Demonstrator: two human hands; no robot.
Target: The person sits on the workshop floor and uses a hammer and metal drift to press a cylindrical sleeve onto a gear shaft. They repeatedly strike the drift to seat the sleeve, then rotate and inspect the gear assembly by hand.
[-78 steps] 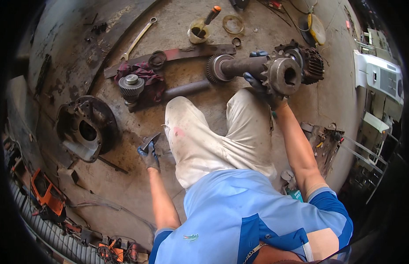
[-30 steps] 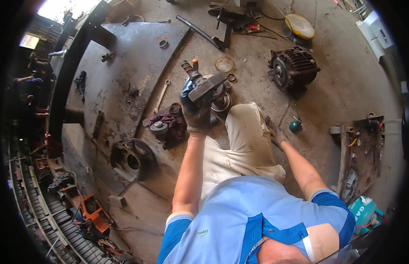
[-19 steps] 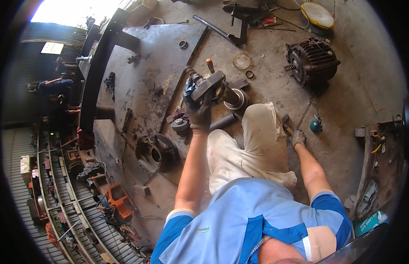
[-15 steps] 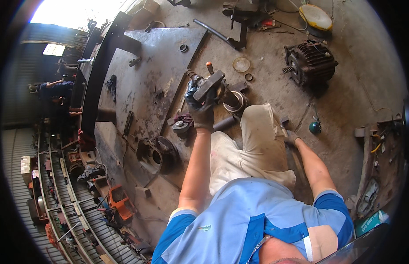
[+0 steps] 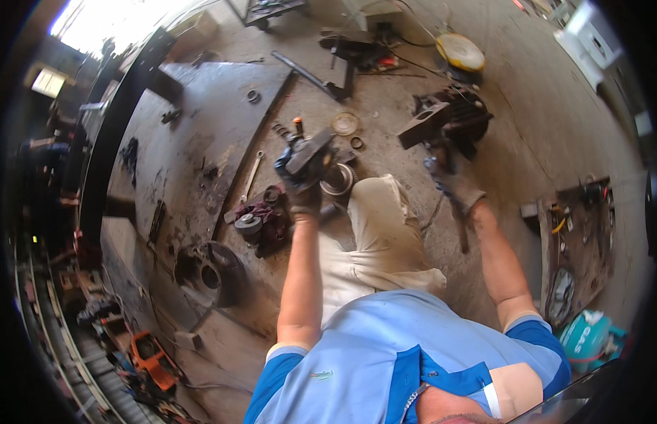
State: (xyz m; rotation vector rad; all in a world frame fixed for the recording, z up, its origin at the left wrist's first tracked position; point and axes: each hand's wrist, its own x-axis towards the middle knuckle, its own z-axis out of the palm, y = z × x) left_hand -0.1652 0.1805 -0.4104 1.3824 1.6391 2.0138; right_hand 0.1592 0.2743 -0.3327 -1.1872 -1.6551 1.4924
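A mechanical repair workshop: the stained concrete floor (image 5: 530,162) holds a combination wrench (image 5: 254,175), a cast housing (image 5: 229,271), a gear (image 5: 248,225) and a finned electric motor (image 5: 477,116), with a hammer (image 5: 421,126) in use and a gas cylinder (image 5: 585,339) nearby.

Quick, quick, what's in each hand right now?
Left hand: closed, holding a dark metal piece.
Right hand: closed around the handle of a hammer.

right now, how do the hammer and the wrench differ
The hammer is gripped in the right hand, while the wrench lies on the floor. The hammer is dark with a bulky head; the wrench is lighter-coloured and slimmer. Both have long, narrow shafts.
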